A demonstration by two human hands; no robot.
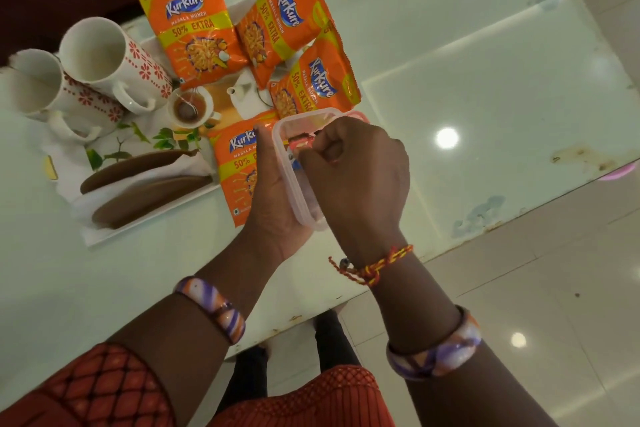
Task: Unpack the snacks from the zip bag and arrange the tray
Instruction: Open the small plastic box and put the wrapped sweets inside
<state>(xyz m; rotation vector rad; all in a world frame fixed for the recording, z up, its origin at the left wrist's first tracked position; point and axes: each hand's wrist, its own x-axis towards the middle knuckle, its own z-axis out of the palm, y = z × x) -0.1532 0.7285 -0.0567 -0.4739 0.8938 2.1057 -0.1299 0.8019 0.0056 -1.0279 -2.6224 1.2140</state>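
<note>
Several orange Kurkure snack packets lie on a white printed tray (104, 236): one at the back left (194, 28), one beside it (284, 17), one further right (311, 83), and one nearest me (235, 166), partly under my hands. My left hand (273, 191) grips a clear plastic container (294, 163) from below, tilted over the tray's right end. My right hand (353, 177) reaches into the container with its fingers pinched on a small red wrapped snack (302, 143). The rest of the container's inside is hidden by my right hand.
Two white mugs with red flowers (104, 55) (31, 83) lie on their sides at the tray's left end. The tray surface carries a printed tea picture. The glass table (485, 80) extends to the right; its near edge and tiled floor (519, 288) lie below my wrists.
</note>
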